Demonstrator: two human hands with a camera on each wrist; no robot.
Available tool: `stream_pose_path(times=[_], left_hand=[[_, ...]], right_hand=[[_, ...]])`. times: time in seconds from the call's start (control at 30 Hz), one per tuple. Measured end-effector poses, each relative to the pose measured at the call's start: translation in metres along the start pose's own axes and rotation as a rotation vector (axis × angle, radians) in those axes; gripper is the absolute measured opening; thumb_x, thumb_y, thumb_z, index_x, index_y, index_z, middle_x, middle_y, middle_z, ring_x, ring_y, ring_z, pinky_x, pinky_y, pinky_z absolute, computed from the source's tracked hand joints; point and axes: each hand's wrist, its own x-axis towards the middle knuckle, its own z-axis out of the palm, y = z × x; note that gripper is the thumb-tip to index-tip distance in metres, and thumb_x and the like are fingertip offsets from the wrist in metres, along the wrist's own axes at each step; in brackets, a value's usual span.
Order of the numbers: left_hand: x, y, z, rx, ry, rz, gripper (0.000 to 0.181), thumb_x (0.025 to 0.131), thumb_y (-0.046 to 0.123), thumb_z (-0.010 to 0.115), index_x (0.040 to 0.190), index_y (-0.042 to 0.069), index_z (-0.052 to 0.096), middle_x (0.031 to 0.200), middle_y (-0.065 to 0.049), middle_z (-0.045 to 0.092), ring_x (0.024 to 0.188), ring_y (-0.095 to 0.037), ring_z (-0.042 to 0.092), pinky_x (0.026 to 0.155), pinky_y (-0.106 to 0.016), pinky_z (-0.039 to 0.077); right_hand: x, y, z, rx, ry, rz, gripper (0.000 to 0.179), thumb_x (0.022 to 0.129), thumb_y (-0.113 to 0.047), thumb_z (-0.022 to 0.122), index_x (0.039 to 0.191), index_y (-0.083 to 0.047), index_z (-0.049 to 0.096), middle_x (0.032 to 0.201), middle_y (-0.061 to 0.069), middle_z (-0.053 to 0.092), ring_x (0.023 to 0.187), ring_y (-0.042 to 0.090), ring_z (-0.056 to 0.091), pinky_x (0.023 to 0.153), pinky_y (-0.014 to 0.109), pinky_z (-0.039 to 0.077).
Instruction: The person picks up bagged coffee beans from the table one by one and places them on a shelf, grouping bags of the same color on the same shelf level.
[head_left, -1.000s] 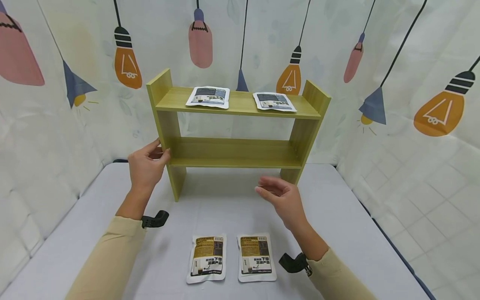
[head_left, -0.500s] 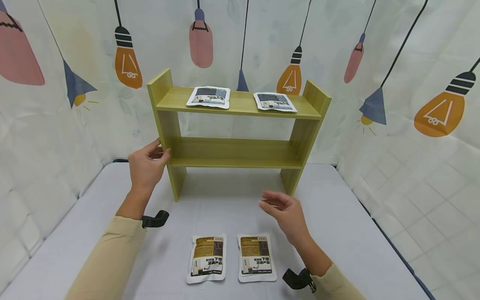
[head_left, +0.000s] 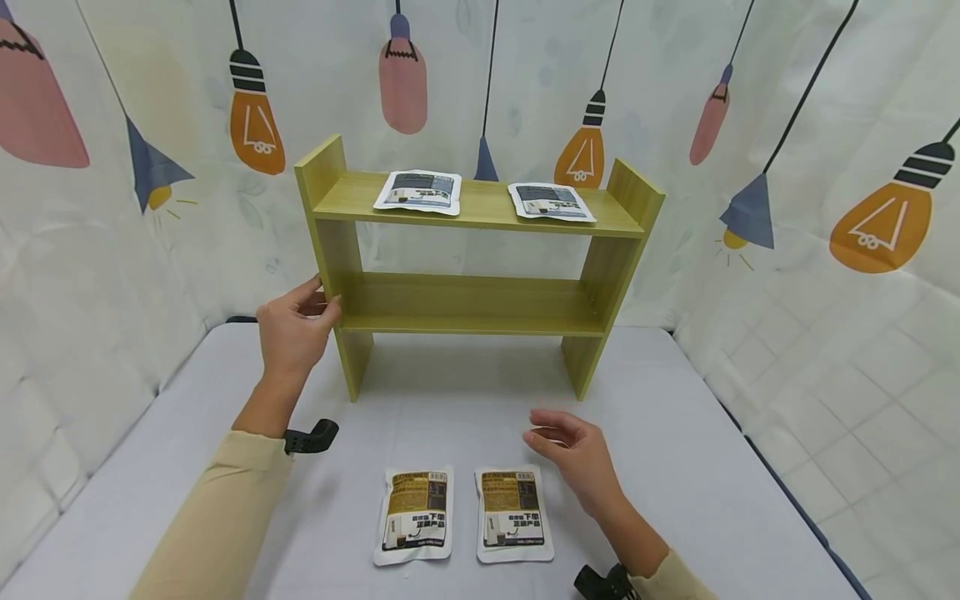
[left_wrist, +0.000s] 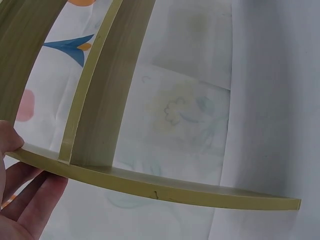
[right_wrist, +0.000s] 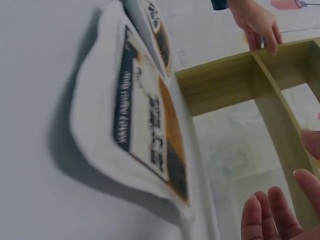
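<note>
A yellow-green wooden shelf rack (head_left: pixel 472 325) stands upright on the table. My left hand (head_left: pixel 294 329) grips the edge of its left side panel, level with the lower shelf; in the left wrist view the thumb (left_wrist: pixel 9 137) lies on one face and the fingers (left_wrist: pixel 42 205) on the other. My right hand (head_left: pixel 576 454) hovers over the table in front of the rack's right leg, its fingers loosely bent with nothing between them. Closest to it is a white pouch with a brown and black label (head_left: pixel 514 514). A matching pouch (head_left: pixel 414 517) lies to the left of that one.
On the rack's top board lie two white pouches with blue-grey labels, one left (head_left: pixel 418 192) and one right (head_left: pixel 551 202). A white cloth covers the table (head_left: pixel 442 425). Behind and at both sides hang printed curtains (head_left: pixel 480 75) with lamp drawings.
My right hand has come down and back toward me from beside the rack's right leg, nearing the right front pouch. My left hand and the rack stay put.
</note>
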Motion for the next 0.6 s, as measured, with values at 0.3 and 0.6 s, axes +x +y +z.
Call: stream_pose_path(times=[0.3, 0.6], left_hand=[[0.0, 0.001, 0.001, 0.008, 0.0, -0.002, 0.043, 0.095, 0.019, 0.07, 0.137, 0.018, 0.066, 0.111, -0.018, 0.078, 0.09, -0.035, 0.076, 0.069, 0.002, 0.044], [-0.001, 0.001, 0.0, 0.004, 0.001, -0.004, 0.043, 0.095, 0.02, 0.07, 0.138, 0.019, 0.065, 0.109, -0.018, 0.078, 0.089, -0.035, 0.076, 0.069, 0.001, 0.044]], right_hand=[[-0.014, 0.016, -0.003, -0.06, 0.011, 0.116, 0.051, 0.082, -0.027, 0.087, 0.128, -0.013, 0.071, 0.134, 0.009, 0.067, 0.114, 0.024, 0.068, 0.093, 0.043, 0.059], [-0.028, 0.026, -0.005, -0.115, -0.02, 0.134, 0.053, 0.08, -0.026, 0.088, 0.128, -0.015, 0.071, 0.136, 0.011, 0.068, 0.119, 0.031, 0.068, 0.097, 0.051, 0.057]])
